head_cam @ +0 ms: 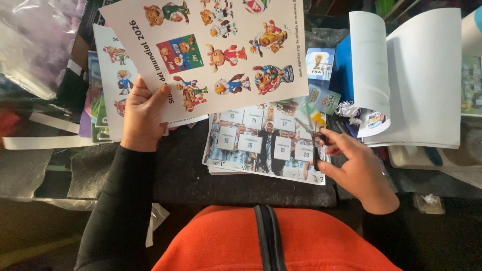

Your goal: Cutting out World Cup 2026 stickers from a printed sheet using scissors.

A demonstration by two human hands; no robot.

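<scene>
- The left hand (142, 114) holds a white sheet of cartoon figures (211, 50) by its lower left corner; the thumb presses on the printed face and the other fingers are hidden behind the paper.
- The sheet rises up and away from this hand, and it stays almost flat. I judge it a little stiffer than plain paper, maybe sticker stock, but very light.
- Such a sheet probably bends or creases easily if it is held only at one corner, so a hold nearer to the middle of an edge seems safer.
- The right hand (354, 165) is closed around the handles of small scissors (317, 140); the blades point away from the fingers, toward the lower right corner of the sheet.
- I cannot tell if the blades are open.
- The scissors are hard and sharp, so the handles are the good place to take them.
- Just under and between both hands, a stack of printed photo pages (261, 145) lies flat on the dark desk (181, 175).
- Beyond the right hand stands a curled white paper roll (422, 75).
</scene>
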